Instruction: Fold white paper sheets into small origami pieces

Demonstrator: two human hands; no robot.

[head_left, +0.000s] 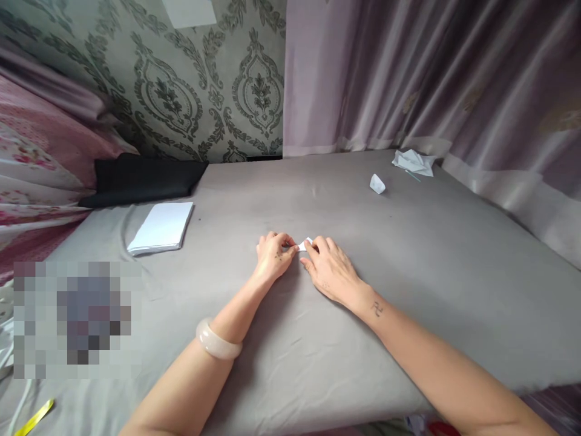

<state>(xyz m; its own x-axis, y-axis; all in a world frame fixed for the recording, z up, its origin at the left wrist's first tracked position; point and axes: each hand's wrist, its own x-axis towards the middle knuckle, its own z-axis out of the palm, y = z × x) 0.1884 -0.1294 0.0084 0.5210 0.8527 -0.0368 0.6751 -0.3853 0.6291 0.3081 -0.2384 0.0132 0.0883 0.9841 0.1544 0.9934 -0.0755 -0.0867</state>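
Paper piece: small white paper piece on the grey sheet, near the middle of the surface, between the two hands, touched by both.
Left hand: left hand at the paper piece's left end; thumb and forefinger drawn narrow, pinching that corner by the look of it; other fingers curled.
Right hand: right hand partly over the paper piece's right side; forefinger on it, thumb a little apart and nearer the camera; can't tell if it grips or only presses.
Done: paper piece looks already folded down small, judging by its outline; number of folds can't be told.
Left: paper piece not yet released; can't tell how much folding remains.
Paper look: plain white, pointed at top, straightish lower edge, lying low on the sheet; right part hidden by fingers, no print visible.
Paper stack: white paper stack, squarish, roughly squared up, well apart at left, just in front of the black cloth.
Other paper: single folded white form far right, apart from the hands; beyond it a loose white paper pile, thin stick just beside.
Wrist: pale bangle around left forearm.
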